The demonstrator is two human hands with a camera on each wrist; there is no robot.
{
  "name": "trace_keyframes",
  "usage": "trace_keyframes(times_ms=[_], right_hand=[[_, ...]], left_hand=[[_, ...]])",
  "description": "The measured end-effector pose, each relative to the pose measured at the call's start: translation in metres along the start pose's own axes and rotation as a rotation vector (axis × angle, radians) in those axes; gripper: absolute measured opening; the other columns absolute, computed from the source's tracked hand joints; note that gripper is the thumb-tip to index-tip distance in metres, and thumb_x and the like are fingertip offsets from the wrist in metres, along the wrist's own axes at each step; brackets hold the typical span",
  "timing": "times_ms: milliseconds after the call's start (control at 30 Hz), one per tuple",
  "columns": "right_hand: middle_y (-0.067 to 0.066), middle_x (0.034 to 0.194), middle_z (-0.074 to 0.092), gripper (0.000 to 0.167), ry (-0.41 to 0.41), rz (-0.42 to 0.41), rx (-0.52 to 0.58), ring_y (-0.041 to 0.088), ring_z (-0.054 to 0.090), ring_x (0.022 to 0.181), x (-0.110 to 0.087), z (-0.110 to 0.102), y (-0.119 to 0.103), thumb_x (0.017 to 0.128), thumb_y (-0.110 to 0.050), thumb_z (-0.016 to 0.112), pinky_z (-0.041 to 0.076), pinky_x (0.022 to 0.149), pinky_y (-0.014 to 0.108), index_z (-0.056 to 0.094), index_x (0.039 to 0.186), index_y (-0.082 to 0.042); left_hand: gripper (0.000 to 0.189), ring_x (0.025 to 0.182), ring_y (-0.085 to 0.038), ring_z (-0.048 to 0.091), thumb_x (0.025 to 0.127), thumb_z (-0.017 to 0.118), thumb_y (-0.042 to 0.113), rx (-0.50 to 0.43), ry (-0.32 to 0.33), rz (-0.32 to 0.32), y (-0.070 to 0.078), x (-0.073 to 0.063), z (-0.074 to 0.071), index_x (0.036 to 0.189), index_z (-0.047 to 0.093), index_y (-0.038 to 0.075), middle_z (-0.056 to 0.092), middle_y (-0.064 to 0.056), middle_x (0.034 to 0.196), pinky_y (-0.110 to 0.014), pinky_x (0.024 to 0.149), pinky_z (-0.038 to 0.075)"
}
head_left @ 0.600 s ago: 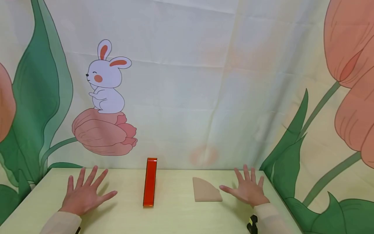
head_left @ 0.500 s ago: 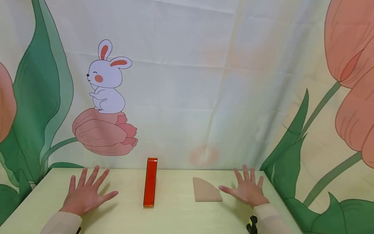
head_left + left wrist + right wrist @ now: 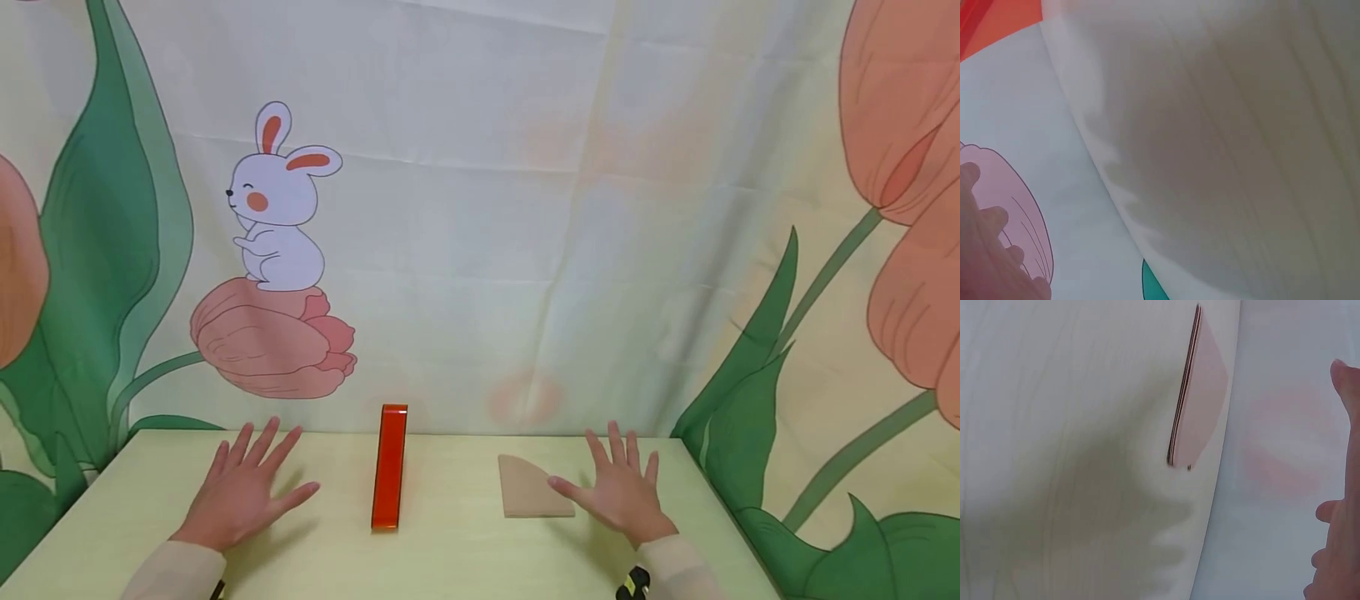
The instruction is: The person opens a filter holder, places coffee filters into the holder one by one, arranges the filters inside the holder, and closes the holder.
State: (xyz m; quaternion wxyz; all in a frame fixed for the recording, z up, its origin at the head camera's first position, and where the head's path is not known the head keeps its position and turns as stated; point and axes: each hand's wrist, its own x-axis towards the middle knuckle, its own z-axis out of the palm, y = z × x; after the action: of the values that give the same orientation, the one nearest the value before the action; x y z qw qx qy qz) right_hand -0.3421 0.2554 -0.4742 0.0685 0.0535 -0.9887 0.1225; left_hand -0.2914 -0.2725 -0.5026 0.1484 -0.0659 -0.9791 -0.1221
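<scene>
A glossy red bar (image 3: 389,467), long and narrow, is at the middle-left of the table, its top overlapping the backdrop in the head view. To its left, my left hand (image 3: 238,498) hovers with spread, straight fingers and holds nothing. A tan quarter-circle piece (image 3: 528,490) lies on the table right of centre; in the right wrist view this tan piece (image 3: 1200,400) shows a dark, layered straight edge. Just right of it is my right hand (image 3: 621,493), fingers spread and holding nothing, its thumb overlapping the piece in the head view. Both hands cast shadows on the table.
The pale yellow table (image 3: 442,567) ends against a hanging cloth backdrop (image 3: 465,250) printed with a rabbit, tulips and green leaves. Dark straps with yellow marks, such as the right wrist strap (image 3: 633,583), sit at the cuffs.
Both hands have drifted slightly inward, the left to the right and the right to the left, so the right thumb now overlaps the tan piece. The whole view has shifted a little rightward.
</scene>
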Motion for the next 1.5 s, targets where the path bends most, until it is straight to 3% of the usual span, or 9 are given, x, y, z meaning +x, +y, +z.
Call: trace_keyframes(times_ms=[167, 367, 567, 933, 1100, 1300, 1500], right_hand=[[0.014, 0.174, 0.002, 0.11, -0.001, -0.037, 0.059, 0.044, -0.003, 0.159, -0.004, 0.008, -0.016, 0.08, -0.09, 0.05, -0.005, 0.117, 0.079, 0.026, 0.164, -0.022], [0.013, 0.173, 0.008, 0.109, 0.027, -0.076, 0.125, 0.041, 0.006, 0.159, -0.009, 0.024, -0.035, 0.08, -0.088, 0.054, 0.003, 0.119, 0.077, 0.031, 0.162, -0.021], [0.012, 0.172, 0.017, 0.108, 0.059, -0.13, 0.197, 0.039, 0.015, 0.158, -0.011, 0.043, -0.054, 0.079, -0.087, 0.057, 0.013, 0.122, 0.072, 0.037, 0.159, -0.017], [0.003, 0.171, 0.023, 0.105, 0.014, -0.208, 0.47, 0.034, 0.025, 0.156, -0.022, 0.065, -0.103, 0.076, -0.081, 0.068, 0.034, 0.118, 0.064, 0.041, 0.157, -0.019], [0.003, 0.169, 0.026, 0.102, -0.023, -0.258, 0.581, 0.034, 0.026, 0.156, -0.026, 0.074, -0.118, 0.077, -0.074, 0.075, 0.034, 0.12, 0.061, 0.042, 0.155, -0.018], [0.004, 0.168, 0.031, 0.095, -0.047, -0.273, 0.665, 0.034, 0.033, 0.153, -0.026, 0.086, -0.139, 0.079, -0.068, 0.077, 0.035, 0.119, 0.063, 0.045, 0.153, -0.019], [0.004, 0.166, 0.035, 0.091, -0.06, -0.276, 0.731, 0.032, 0.037, 0.151, -0.029, 0.096, -0.168, 0.08, -0.064, 0.079, 0.037, 0.118, 0.062, 0.046, 0.152, -0.021]], left_hand=[[0.09, 0.149, -0.056, 0.02, 0.094, 0.053, 0.071, -0.053, 0.018, 0.031, 0.008, 0.004, 0.004, 0.16, 0.034, 0.013, 0.027, -0.025, 0.166, -0.074, 0.119, 0.017], [0.087, 0.15, -0.055, 0.017, 0.095, 0.059, 0.063, -0.23, -0.026, 0.021, 0.019, 0.005, 0.005, 0.16, 0.035, 0.01, 0.026, -0.026, 0.166, -0.072, 0.121, 0.016], [0.085, 0.152, -0.051, 0.017, 0.096, 0.06, 0.061, -0.315, -0.043, 0.014, 0.028, 0.006, 0.007, 0.16, 0.033, 0.011, 0.026, -0.023, 0.167, -0.075, 0.117, 0.022], [0.091, 0.153, -0.045, 0.023, 0.094, 0.058, 0.068, -0.48, -0.113, -0.035, 0.047, 0.014, 0.013, 0.163, 0.026, 0.016, 0.024, -0.018, 0.168, -0.073, 0.117, 0.025], [0.089, 0.152, -0.044, 0.028, 0.094, 0.06, 0.066, -0.58, -0.129, -0.034, 0.053, 0.019, 0.019, 0.161, 0.028, 0.016, 0.03, -0.017, 0.166, -0.07, 0.118, 0.028], [0.092, 0.152, -0.043, 0.03, 0.093, 0.06, 0.068, -0.673, -0.154, -0.087, 0.055, 0.03, 0.022, 0.161, 0.027, 0.015, 0.035, -0.015, 0.165, -0.066, 0.121, 0.029], [0.088, 0.153, -0.042, 0.029, 0.096, 0.063, 0.059, -0.753, -0.193, -0.073, 0.058, 0.041, 0.023, 0.161, 0.027, 0.014, 0.033, -0.017, 0.166, -0.057, 0.123, 0.027]])
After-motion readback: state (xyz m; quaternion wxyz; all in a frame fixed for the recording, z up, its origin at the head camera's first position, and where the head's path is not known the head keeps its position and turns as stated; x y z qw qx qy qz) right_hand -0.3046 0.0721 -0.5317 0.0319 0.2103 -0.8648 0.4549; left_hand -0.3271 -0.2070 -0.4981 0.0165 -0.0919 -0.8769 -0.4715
